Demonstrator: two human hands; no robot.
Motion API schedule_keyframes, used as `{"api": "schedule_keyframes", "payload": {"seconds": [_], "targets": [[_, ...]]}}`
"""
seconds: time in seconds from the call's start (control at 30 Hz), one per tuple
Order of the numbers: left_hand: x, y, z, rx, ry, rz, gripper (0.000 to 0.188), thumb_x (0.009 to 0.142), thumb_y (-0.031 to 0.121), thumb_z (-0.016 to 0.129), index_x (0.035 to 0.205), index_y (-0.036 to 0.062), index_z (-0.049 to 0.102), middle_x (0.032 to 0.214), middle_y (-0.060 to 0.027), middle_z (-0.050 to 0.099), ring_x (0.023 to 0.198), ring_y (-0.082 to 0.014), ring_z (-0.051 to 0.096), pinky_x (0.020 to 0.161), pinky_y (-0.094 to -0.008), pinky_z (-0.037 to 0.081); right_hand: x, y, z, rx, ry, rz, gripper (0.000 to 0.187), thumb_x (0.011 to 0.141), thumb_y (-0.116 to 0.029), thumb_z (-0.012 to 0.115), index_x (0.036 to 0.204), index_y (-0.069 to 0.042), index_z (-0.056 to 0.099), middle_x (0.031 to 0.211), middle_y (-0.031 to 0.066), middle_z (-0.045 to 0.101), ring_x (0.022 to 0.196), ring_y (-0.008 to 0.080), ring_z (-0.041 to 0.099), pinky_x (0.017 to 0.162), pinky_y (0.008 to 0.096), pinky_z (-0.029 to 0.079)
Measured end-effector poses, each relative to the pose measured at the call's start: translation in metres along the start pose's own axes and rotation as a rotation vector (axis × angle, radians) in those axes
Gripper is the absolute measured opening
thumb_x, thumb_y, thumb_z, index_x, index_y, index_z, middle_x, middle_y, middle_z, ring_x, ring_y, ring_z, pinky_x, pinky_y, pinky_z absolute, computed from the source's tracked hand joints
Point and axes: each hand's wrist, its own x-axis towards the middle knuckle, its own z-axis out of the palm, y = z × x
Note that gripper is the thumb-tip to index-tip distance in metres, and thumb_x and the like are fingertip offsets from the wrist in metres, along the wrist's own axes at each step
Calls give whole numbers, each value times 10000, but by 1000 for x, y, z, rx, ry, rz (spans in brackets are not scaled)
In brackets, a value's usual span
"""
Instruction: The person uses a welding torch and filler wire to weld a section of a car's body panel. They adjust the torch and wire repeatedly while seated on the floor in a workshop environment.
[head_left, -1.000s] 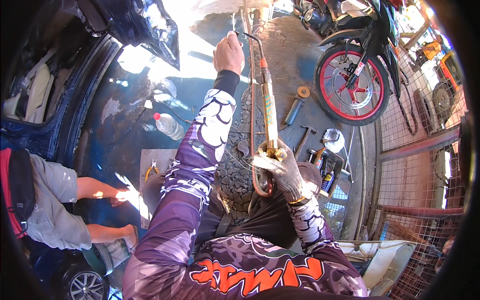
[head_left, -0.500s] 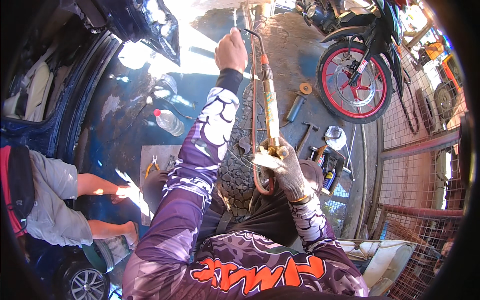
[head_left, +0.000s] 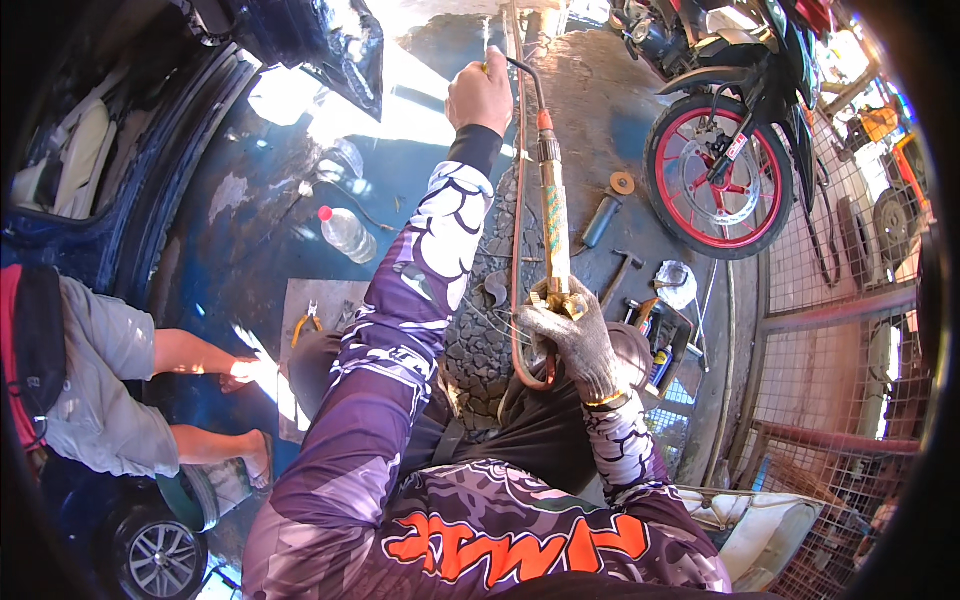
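My right hand (head_left: 585, 352), in a grey knit work glove, grips the brass valve end of a gas welding torch (head_left: 554, 205). The torch points away from me, and its thin bent tip curves left at the far end. Beside that tip my bare left hand (head_left: 479, 98) is closed with the thumb up. A small bit of yellow shows at its fingers, but the thing in them is mostly hidden. A reddish hose (head_left: 518, 290) runs along the torch's left side and loops below my gloved hand.
A motorcycle front wheel (head_left: 718, 175) with a red rim stands at right. Nearby lie a grey cylinder (head_left: 602, 222), a hammer (head_left: 622, 275) and a toolbox (head_left: 678, 345). Left are a plastic bottle (head_left: 348, 236), pliers (head_left: 308, 322), a person's legs (head_left: 210, 400) and a dark blue vehicle (head_left: 130, 240).
The whole view has shifted slightly, so most things sit a little further right. My left thumb now stands more upright beside the tip. Both hands keep their holds.
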Motion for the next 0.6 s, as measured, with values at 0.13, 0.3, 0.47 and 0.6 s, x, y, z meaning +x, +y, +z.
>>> {"api": "schedule_keyframes", "payload": {"seconds": [0.13,0.3,0.47,0.6], "targets": [[-25,-27,-6,-60,-76,-45,695,1057,557,337,871,30,751,889,-203,748,912,-435,701,882,-500,513,0,-1,1,-26,3,-34,289,880,-135,841,1048,-43,624,793,-25,626,614,50,572,548,212,453],[-47,-53,-11,-54,-36,-54,707,1050,589,349,1110,27,774,884,-135,767,947,-341,726,892,-425,516,3,1,2,100,64,26,244,918,-180,776,1045,-36,626,732,-4,620,533,58,555,457,209,440],[-36,-51,-10,-47,-11,-83,713,1040,618,374,1023,17,757,857,-157,759,917,-365,723,872,-445,519,4,-3,3,22,39,12,213,942,-186,747,1038,-40,625,725,-4,615,522,59,547,449,211,433],[-30,-45,-8,-97,64,-45,741,1018,656,403,796,34,740,809,-204,742,842,-415,717,820,-484,530,1,-7,0,40,-1,56,255,918,-147,802,1060,-45,618,751,-12,626,562,56,560,502,213,434]]}}
